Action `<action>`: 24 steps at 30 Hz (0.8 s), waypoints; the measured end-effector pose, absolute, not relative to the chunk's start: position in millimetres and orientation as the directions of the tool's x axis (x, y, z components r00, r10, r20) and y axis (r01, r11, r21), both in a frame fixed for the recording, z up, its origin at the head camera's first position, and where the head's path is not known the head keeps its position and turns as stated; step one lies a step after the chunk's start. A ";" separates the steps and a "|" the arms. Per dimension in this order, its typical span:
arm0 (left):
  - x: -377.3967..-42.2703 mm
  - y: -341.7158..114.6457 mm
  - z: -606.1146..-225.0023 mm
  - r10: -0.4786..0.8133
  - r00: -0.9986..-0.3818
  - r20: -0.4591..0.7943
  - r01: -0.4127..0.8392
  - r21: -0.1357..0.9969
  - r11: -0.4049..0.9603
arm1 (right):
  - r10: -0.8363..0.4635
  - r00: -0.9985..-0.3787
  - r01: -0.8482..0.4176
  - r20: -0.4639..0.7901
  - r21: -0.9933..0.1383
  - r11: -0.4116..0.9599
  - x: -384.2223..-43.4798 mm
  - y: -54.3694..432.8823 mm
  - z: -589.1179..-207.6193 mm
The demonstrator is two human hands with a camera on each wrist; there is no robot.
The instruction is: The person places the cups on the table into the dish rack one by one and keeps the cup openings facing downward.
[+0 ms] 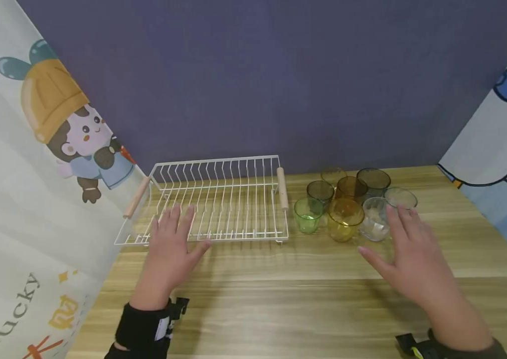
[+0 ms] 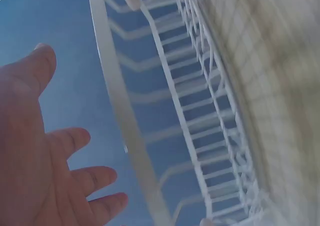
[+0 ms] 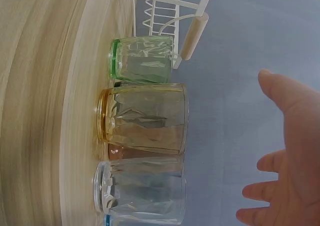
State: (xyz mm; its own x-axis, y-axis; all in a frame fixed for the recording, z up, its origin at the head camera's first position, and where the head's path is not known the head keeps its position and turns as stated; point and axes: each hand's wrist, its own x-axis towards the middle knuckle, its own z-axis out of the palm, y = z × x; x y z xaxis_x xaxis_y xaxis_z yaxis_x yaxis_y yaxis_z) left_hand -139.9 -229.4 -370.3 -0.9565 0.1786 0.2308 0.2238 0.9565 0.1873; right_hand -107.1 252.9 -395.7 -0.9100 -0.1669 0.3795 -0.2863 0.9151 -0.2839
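My left hand point(image 1: 170, 254) hovers with spread fingers in front of the white wire dish rack point(image 1: 217, 234), which has a wooden handle point(image 1: 282, 188) at each end. In the left wrist view the fingers are apart from the rack's wires. My right hand point(image 1: 417, 254) is held with straight, spread fingers just right of a cluster of several glasses. At the cluster's front stand a green glass point(image 1: 308, 217), a yellow glass point(image 1: 345, 219) and a clear glass point(image 1: 375, 219). Behind them are amber and dark grey glasses, including a dark one point(image 1: 373, 180). Both hands hold nothing.
The rack and glasses stand on a wood-grain table point(image 1: 289, 309) against a dark blue-grey backdrop point(image 1: 280, 75). A white cloth with a cartoon figure point(image 1: 83, 129) hangs on the left. Another printed cloth point(image 1: 504, 159) hangs on the right.
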 end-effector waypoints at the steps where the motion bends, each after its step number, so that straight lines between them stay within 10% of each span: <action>1: -141.3 -234.6 -367.8 0.181 -0.955 0.237 0.227 0.185 0.956 | -0.167 -0.908 -0.289 0.385 -0.285 0.914 -107.0 252.6 -396.0; 24: -134.4 -269.6 -376.8 0.440 -0.822 0.361 0.488 0.051 0.871 | -0.217 -0.891 -0.334 0.399 -0.251 0.909 -111.2 250.9 -394.9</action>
